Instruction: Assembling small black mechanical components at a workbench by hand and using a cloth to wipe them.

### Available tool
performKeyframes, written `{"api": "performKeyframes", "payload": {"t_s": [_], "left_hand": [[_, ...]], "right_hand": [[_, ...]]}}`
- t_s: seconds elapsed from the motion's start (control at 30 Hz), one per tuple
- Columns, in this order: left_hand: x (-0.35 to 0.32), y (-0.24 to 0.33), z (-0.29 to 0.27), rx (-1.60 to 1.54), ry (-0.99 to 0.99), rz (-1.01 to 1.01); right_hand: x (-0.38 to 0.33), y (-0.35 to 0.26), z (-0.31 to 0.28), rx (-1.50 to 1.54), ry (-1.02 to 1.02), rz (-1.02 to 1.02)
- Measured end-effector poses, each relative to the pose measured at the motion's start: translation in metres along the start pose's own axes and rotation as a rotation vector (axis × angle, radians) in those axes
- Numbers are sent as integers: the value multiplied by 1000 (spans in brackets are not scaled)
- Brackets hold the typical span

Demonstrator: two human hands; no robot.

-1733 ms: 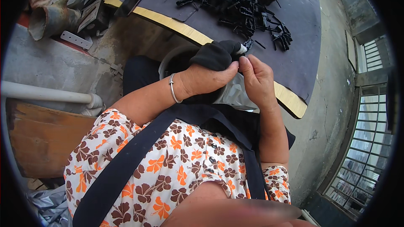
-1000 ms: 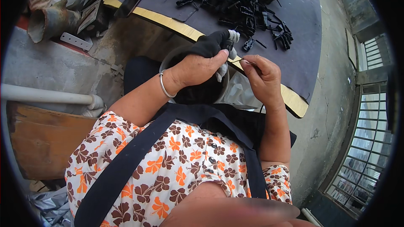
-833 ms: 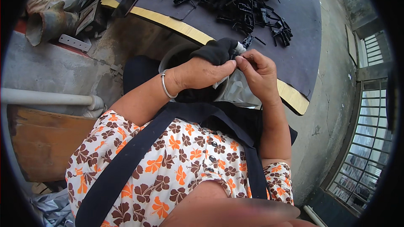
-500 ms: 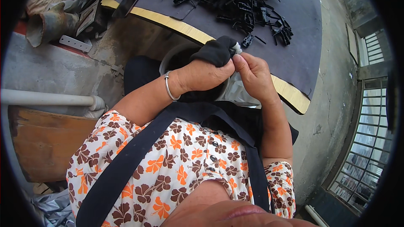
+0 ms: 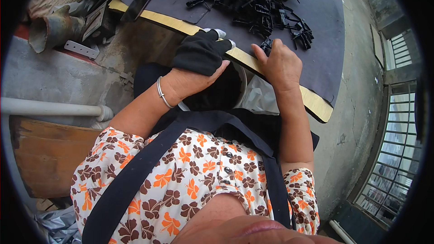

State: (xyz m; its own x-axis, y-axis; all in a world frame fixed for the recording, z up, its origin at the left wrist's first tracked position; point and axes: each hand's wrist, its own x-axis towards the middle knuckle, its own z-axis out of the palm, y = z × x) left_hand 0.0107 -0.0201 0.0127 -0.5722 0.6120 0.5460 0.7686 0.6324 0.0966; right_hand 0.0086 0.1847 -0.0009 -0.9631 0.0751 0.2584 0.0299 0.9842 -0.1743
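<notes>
With a black part (image 5: 266, 45) between parted thumb and fingers of right hand (image 5: 282, 67) — cannot tell if gripped. With left hand (image 5: 199, 55) apart, half-curled — cannot see inside.

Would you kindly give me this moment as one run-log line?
left hand: in partial black glove, by bucket, grip unclear | right hand: at small black part, grip unclear | table: pile of black parts

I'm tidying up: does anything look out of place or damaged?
The dark flat slab juts past the yellow edge of the table, only partly supported. At far left, the pipe piece looks stained. The black parts lie in a tangled heap; I can't tell whether that's odd.
</notes>
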Motion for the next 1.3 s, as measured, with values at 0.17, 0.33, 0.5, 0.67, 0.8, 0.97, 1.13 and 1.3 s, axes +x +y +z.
{"api": "performKeyframes", "payload": {"t_s": [0.17,0.33,0.5,0.67,0.8,0.97,1.13,1.3], "left_hand": [[5,-9,8,-211,166,-38],[23,-3,6,-535,95,-103],[36,6,-7,-1149,-429,-232],[27,17,4,-1179,-321,-459],[17,19,35,-1008,-45,-311],[18,25,21,-1177,-187,-366],[20,27,17,-919,-99,-458],[21,30,16,-689,-13,-236]], "right_hand": [[-4,18,-2,42,58,82],[-22,25,-32,496,-72,-216],[-29,20,-33,1035,-430,-244],[-31,14,-18,1075,36,-160],[-38,-7,-29,930,151,-477],[-32,2,-3,1207,38,-87],[-30,10,-17,1281,-216,-70],[-34,5,-6,1042,-169,-177]]}}
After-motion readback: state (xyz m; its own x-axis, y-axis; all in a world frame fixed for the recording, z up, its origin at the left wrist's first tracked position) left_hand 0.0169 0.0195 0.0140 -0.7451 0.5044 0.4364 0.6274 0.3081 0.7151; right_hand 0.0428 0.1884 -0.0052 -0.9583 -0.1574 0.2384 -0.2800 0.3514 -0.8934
